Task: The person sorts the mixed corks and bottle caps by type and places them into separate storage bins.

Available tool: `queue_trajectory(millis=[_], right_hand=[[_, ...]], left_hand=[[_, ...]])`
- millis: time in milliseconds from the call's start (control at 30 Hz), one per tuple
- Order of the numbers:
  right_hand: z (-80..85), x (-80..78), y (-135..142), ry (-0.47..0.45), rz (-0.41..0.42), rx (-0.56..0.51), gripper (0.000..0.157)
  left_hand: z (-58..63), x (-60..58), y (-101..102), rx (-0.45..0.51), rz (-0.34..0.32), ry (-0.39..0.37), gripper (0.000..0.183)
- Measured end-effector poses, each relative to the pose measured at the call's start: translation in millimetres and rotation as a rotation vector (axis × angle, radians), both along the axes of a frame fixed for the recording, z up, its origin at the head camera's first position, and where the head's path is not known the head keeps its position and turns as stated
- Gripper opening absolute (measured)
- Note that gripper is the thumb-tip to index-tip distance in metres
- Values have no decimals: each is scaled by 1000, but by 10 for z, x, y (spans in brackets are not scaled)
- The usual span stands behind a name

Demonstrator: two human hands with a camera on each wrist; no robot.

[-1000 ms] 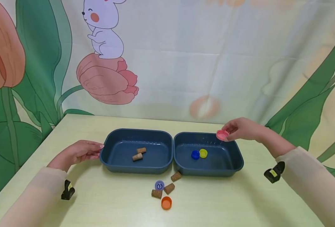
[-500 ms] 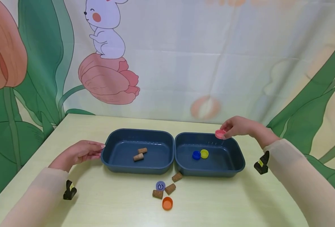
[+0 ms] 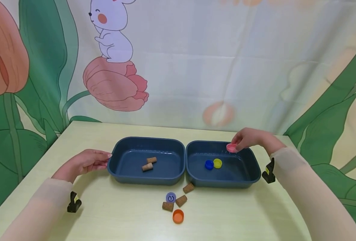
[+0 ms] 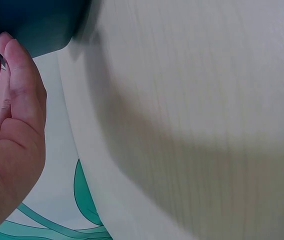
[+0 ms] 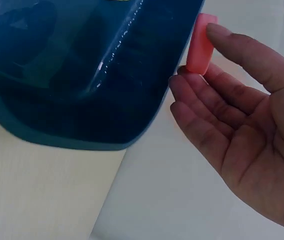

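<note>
My right hand [image 3: 250,138] pinches a pink bottle cap [image 3: 231,148] between thumb and fingers, over the back right part of the right dark blue tray [image 3: 223,183]. In the right wrist view the pink cap appears edge-on beside the tray's rim. Inside that tray lie a blue cap [image 3: 209,164] and a yellow cap [image 3: 217,163]. My left hand [image 3: 86,162] holds the left end of the left dark blue tray [image 3: 145,181], thumb and fingertips at its rim. Two corks, one [image 3: 147,167] in front of the other [image 3: 151,160], rest in the left tray.
In front of the trays, a purple cap [image 3: 171,197], an orange cap [image 3: 178,216] and three corks, the nearest to the trays [image 3: 188,188], lie on the pale wooden table [image 3: 120,214]. Both trays stand side by side. A printed curtain [image 3: 178,67] hangs behind the table.
My right hand has moved slightly left and, lately, lower with the pink cap, nearer the tray's inside. The left hand stays at the left tray's rim.
</note>
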State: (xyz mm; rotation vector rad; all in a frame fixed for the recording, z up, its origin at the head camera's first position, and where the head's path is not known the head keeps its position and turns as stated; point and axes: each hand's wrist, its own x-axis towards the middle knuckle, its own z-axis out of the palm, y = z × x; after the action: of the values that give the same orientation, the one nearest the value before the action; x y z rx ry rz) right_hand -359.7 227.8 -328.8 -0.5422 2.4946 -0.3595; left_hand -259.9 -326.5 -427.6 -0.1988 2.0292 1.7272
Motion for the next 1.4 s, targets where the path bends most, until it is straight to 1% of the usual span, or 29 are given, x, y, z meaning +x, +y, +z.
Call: queue_trajectory(millis=[200,367,433,533,600,700,733,833,900,933,967,1000,1167,1400], right_hand=[[-83,-69,-46,-8,34,51,37],[-179,-113,-49,-50,4,81,32],[-218,-123,-53,-78,-16,89,31],[-265,-133,-68,-101,-25,106,31],[-294,-137,-86,-106,-26,117,30],[-342,-145,-104,-108,-26,125,28],[-359,-146,-108,-110,-35,127,28],[-396,-156,-120,-120,-44,145,29],[-410,-167,-130,-129,-49,158,31],[-417,-172,-140,-135,-51,166,31],[-423,-177,-148,-142,-56,170,31],[-432,-182,-152,-151,-62,171,30],[-468,-199,-137,-189,-97,170,26],[-492,-198,-169,-188,-126,177,26]], left_hand=[[15,-5,-7,14,1,6,20],[-15,-8,-11,13,-1,3,18],[-30,-10,-14,11,-5,5,20],[-28,-9,-20,1,-5,8,27],[-18,-7,-21,-8,-7,10,33],[-15,-11,-20,-10,-6,11,34],[-30,-29,-29,-10,-8,-1,28],[-50,-35,-34,-11,-19,3,30],[-52,-32,-36,-19,-23,2,36],[-47,-24,-37,-21,-21,1,36],[-36,-5,-28,-23,-19,13,42],[-30,0,-24,-25,-14,11,43],[-38,-18,-9,-22,-22,14,39],[-26,1,2,-23,-7,9,39]])
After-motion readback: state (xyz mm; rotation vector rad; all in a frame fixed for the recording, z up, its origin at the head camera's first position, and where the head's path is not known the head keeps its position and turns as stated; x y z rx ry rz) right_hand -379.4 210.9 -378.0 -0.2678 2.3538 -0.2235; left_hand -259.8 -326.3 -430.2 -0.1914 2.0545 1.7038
